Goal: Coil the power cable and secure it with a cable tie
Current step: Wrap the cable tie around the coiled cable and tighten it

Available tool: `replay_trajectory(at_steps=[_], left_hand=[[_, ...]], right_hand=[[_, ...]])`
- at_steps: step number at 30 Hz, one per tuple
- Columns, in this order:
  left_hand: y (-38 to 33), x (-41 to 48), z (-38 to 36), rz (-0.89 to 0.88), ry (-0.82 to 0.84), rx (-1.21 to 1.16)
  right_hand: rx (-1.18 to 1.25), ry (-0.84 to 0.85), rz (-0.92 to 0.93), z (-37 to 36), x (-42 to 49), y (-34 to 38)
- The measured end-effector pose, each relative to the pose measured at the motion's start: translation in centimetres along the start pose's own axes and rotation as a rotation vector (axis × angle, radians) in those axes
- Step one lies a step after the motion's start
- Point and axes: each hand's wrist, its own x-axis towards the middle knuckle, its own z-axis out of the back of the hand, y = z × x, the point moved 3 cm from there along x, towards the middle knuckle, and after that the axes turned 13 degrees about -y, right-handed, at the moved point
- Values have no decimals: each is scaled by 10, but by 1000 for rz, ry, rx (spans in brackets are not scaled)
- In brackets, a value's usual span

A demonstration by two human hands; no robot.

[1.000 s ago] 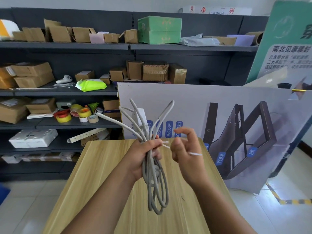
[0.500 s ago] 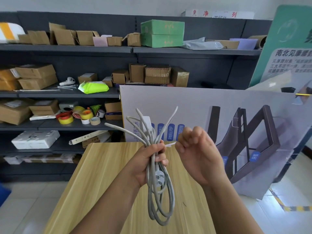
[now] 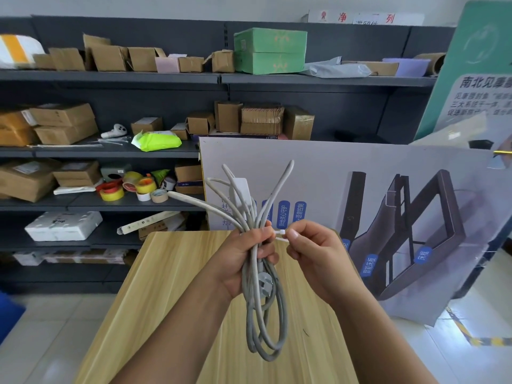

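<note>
A grey power cable (image 3: 261,325) is bunched into several loops and held upright above the wooden table (image 3: 171,289). My left hand (image 3: 243,261) grips the bundle around its middle; loops fan out above the fist and hang below it, with the plug (image 3: 264,281) just under the fingers. A white cable tie (image 3: 280,234) sits at the bundle beside my left fingertips. My right hand (image 3: 315,253) pinches the tie's head between thumb and forefinger. How far the tie wraps around the cable is hidden by my fingers.
A printed display board (image 3: 360,206) leans behind the table on the right. Dark shelves (image 3: 110,79) at the back hold cardboard boxes, tape rolls (image 3: 130,187), loose cable ties (image 3: 110,141) and a green box (image 3: 270,49). Tiled floor lies on both sides.
My right hand, earlier pulling the tie out to the right, then raised as a fist, has come back to the bundle and now pinches the tie's head. The left hand keeps its grip.
</note>
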Motion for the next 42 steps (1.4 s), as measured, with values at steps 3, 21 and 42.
replay_trajectory(at_steps=[3,21,42], left_hand=[[0,1,0,-6,4,11],[-3,3,2,-101,-86,250],[-5,0,8,-242,-310,476]], right_hand=[[-14,3,3,0,0,0],[181,111,-91,8,8,-16],[-63,-187,69,13,-2,-7]])
